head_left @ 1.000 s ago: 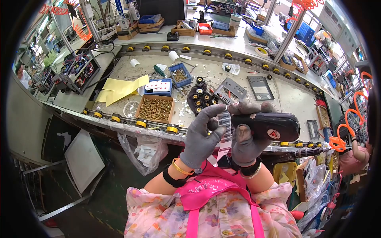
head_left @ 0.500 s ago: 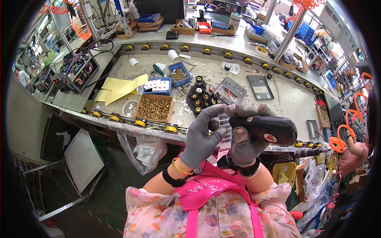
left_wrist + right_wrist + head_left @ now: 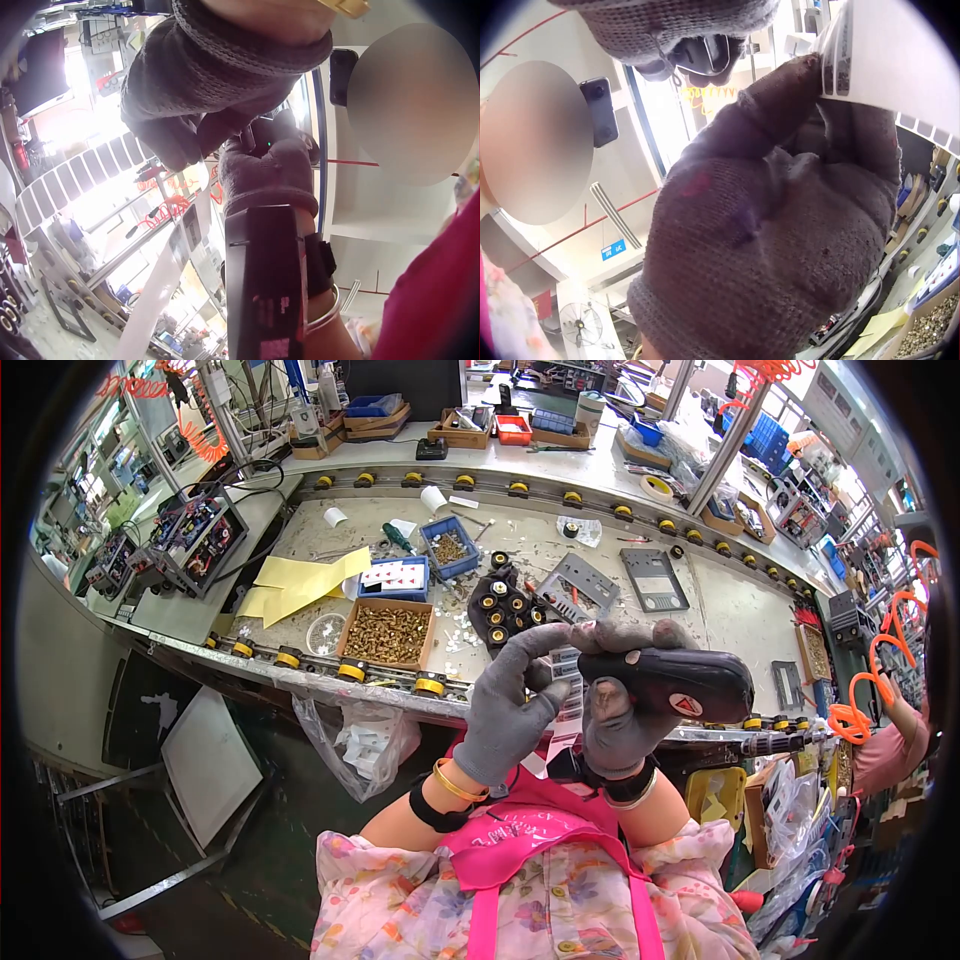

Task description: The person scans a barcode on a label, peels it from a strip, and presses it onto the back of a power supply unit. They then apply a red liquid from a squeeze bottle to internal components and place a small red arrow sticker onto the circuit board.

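Observation:
In the head view my gloved left hand (image 3: 510,705) pinches a strip of printed labels (image 3: 568,710) between thumb and fingers. Close beside it, my gloved right hand (image 3: 625,730) grips a black handheld device (image 3: 690,685), its rounded end pointing right. The left wrist view has my left hand (image 3: 210,82) at the top, my right hand (image 3: 270,180) round the device (image 3: 262,277), and a curved label strip (image 3: 82,172). In the right wrist view the strip (image 3: 907,60) rises from my left hand's fingertips (image 3: 806,67); my right hand (image 3: 682,30) is above.
Beyond my hands on the bench are a box of brass parts (image 3: 388,635), a blue bin (image 3: 452,548), yellow paper (image 3: 300,587), black round parts (image 3: 505,605) and grey panels (image 3: 655,580). An orange coiled hose (image 3: 850,722) hangs right.
The device tilted slightly and shifted left, then a little back to the right, in my right hand. My left hand keeps nearly the same place with the label strip.

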`<state>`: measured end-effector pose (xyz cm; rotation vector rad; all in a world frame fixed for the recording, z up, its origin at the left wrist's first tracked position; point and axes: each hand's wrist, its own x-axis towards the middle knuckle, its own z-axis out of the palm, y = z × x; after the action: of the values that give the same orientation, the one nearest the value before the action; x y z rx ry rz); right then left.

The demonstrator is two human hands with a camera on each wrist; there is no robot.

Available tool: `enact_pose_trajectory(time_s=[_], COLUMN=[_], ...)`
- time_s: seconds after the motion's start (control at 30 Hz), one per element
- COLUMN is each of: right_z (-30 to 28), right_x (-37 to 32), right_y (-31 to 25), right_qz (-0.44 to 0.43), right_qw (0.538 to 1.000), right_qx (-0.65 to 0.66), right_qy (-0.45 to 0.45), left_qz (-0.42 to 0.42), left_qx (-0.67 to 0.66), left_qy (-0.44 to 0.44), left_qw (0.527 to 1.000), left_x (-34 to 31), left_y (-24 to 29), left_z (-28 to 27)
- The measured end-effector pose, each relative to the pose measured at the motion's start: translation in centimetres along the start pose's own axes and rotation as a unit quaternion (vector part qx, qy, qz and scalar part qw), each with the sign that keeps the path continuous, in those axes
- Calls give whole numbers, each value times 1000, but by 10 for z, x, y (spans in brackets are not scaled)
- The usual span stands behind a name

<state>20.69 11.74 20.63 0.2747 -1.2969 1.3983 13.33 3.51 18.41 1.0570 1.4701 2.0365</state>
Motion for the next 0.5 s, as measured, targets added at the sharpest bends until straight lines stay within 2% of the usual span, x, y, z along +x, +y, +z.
enact_pose_trajectory(time_s=[0.33, 0.5], right_z=[-11, 2], right_x=[-11, 5], right_y=[6, 1], right_qz=[30, -2], right_qw=[998, 1000], right_qx=[-52, 11], right_qy=[36, 29], left_qz=[22, -4], left_qx=[-20, -22], left_qy=[0, -10], left_qw=[1000, 1000], left_x=[2, 0], left_y=[1, -1], left_z=[4, 3])
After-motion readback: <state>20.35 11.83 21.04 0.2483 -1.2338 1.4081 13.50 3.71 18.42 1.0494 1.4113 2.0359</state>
